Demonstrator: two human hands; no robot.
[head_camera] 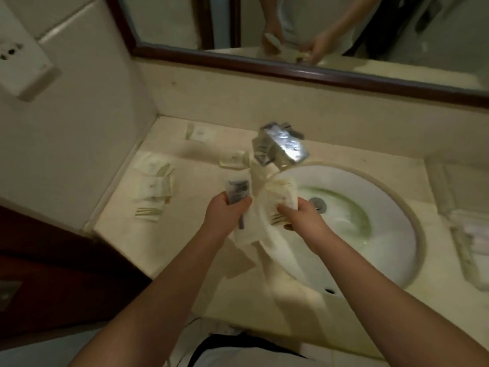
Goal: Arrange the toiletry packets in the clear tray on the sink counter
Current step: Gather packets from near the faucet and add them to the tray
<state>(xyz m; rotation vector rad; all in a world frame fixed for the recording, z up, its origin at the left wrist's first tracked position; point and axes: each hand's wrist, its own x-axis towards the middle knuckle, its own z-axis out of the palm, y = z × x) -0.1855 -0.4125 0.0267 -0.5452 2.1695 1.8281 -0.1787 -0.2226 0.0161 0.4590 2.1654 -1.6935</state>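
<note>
Head view, looking down on a cream sink counter [201, 250] in a motion-blurred frame. At far left a white wall socket [18, 62] sits on the tiled wall. On the counter's left part lies a loose pile of white toiletry packets [156, 188] with striped ends, well apart from both hands; one single packet [198, 133] lies nearer the back wall, and another small packet [234, 160] lies just left of the chrome faucet [280, 145]. The left hand [226, 217] is closed around a packet with dark print [238, 190], which stands up out of the fist above the counter's edge by the basin. Between the two hands hangs a bunch of pale packets [260, 229], blurred, so their number cannot be told. The right hand [301, 215] grips the upper part of this bunch, fingers curled over a packet with a striped end [279, 219], above the near-left rim of the white basin [370, 250]. The basin shows a greenish stain around its drain [317, 203]. At far right, on the counter well apart from the hands, lies the clear tray [460, 239], cut by the frame edge, with pale items inside that are too blurred to identify. Above, a dark-framed mirror [304, 72] reflects the person's hands
</note>
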